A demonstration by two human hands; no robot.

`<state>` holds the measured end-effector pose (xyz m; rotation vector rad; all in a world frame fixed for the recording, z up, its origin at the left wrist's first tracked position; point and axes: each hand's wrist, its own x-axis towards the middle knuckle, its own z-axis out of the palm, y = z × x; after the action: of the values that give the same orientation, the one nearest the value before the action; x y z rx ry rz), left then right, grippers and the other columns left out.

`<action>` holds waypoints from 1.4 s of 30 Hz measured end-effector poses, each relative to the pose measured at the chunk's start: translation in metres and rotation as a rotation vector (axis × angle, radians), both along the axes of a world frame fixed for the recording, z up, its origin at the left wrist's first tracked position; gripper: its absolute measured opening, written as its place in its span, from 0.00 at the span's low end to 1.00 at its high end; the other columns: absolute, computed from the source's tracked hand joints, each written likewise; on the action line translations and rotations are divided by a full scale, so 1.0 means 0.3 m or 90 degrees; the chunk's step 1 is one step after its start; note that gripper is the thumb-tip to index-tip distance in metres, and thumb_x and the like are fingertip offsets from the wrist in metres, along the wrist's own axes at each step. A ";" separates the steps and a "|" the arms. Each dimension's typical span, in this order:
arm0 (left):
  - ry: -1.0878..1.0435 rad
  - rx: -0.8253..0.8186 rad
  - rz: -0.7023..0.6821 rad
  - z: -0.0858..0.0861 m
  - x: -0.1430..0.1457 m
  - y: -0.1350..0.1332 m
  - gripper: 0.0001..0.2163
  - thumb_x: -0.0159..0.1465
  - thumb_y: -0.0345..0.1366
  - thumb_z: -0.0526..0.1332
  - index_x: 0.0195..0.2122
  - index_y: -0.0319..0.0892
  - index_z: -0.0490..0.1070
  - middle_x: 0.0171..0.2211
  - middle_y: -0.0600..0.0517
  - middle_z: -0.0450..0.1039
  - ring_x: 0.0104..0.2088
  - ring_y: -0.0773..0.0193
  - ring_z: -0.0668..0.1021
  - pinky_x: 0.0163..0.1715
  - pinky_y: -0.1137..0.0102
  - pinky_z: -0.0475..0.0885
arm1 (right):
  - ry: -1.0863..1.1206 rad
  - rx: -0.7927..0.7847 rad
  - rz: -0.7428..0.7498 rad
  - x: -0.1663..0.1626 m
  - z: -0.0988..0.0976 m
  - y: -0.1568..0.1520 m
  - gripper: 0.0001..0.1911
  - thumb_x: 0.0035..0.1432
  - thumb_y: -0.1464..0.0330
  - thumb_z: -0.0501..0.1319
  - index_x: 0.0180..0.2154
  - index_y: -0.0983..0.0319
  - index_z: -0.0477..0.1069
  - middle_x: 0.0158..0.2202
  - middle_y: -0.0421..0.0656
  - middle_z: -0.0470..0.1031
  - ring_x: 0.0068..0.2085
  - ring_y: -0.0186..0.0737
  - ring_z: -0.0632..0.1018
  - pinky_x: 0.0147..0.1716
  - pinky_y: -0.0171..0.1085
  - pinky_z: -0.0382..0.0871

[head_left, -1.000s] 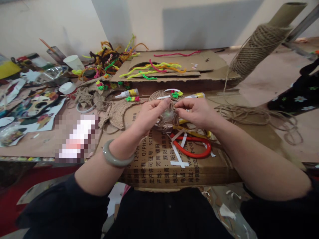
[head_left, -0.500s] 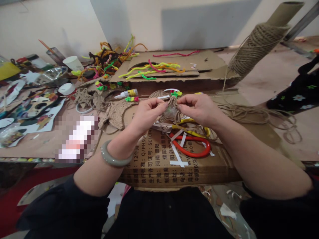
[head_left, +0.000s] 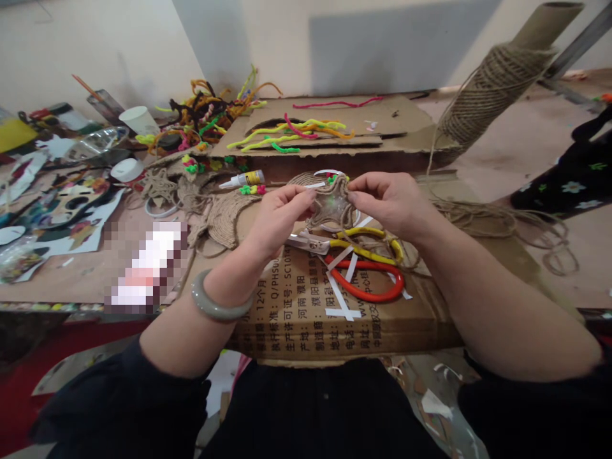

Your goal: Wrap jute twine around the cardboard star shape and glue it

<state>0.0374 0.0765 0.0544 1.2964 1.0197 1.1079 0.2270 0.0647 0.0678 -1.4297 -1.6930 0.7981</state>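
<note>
Both hands hold up a small star-shaped piece wound with jute twine (head_left: 331, 204) above a flat cardboard box (head_left: 306, 319). My left hand (head_left: 280, 217) pinches its left point; a grey-green bangle sits on that wrist. My right hand (head_left: 389, 203) pinches its right point. Under the star lie scissors with yellow handles (head_left: 354, 245), a red loop (head_left: 370, 284) and white paper strips (head_left: 342, 299).
A big spool of jute twine (head_left: 488, 95) leans at the right, loose twine (head_left: 497, 220) trailing from it. Pipe cleaners (head_left: 291, 134) lie on cardboard behind. A glue tube (head_left: 241, 180), woven jute pieces (head_left: 215, 213), a white cup (head_left: 138, 119) and paper cutouts crowd the left.
Both hands have lifted the twine star a little up and away from me and turned it flatter toward the camera. The scissors beneath now show more fully.
</note>
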 end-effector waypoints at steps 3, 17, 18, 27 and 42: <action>0.003 0.015 0.004 0.003 0.000 0.000 0.07 0.54 0.37 0.67 0.25 0.39 0.73 0.22 0.55 0.72 0.24 0.72 0.71 0.28 0.74 0.68 | -0.003 -0.009 0.000 -0.002 0.001 0.001 0.05 0.51 0.70 0.62 0.29 0.61 0.77 0.24 0.39 0.69 0.25 0.32 0.64 0.24 0.35 0.59; 0.024 0.017 -0.045 -0.012 -0.001 -0.003 0.11 0.54 0.42 0.69 0.26 0.40 0.73 0.22 0.55 0.71 0.23 0.72 0.69 0.26 0.74 0.66 | 0.028 0.004 -0.009 0.007 0.001 0.006 0.04 0.51 0.68 0.62 0.28 0.60 0.76 0.23 0.40 0.69 0.25 0.32 0.64 0.24 0.35 0.59; 0.029 0.015 -0.051 -0.012 0.000 -0.005 0.10 0.54 0.41 0.69 0.26 0.40 0.73 0.22 0.55 0.71 0.23 0.72 0.70 0.26 0.74 0.67 | 0.030 0.005 -0.002 0.005 0.000 0.005 0.04 0.51 0.67 0.63 0.29 0.60 0.76 0.23 0.40 0.70 0.25 0.32 0.64 0.24 0.35 0.59; 0.024 -0.008 -0.072 -0.011 0.001 -0.006 0.10 0.55 0.42 0.67 0.28 0.39 0.74 0.23 0.54 0.75 0.23 0.71 0.74 0.26 0.74 0.70 | 0.008 -0.007 -0.019 -0.002 0.004 0.004 0.05 0.51 0.70 0.61 0.29 0.62 0.77 0.24 0.40 0.70 0.26 0.33 0.66 0.26 0.35 0.61; 0.060 0.004 -0.051 -0.019 -0.002 0.001 0.11 0.51 0.42 0.70 0.29 0.40 0.75 0.24 0.54 0.73 0.23 0.72 0.70 0.25 0.74 0.66 | -0.009 0.005 0.068 0.001 -0.036 0.010 0.09 0.52 0.66 0.61 0.32 0.63 0.78 0.24 0.39 0.71 0.26 0.32 0.66 0.25 0.34 0.59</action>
<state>0.0369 0.0768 0.0486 1.3932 1.0257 0.9982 0.2273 0.0676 0.0571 -1.3524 -1.7937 0.8405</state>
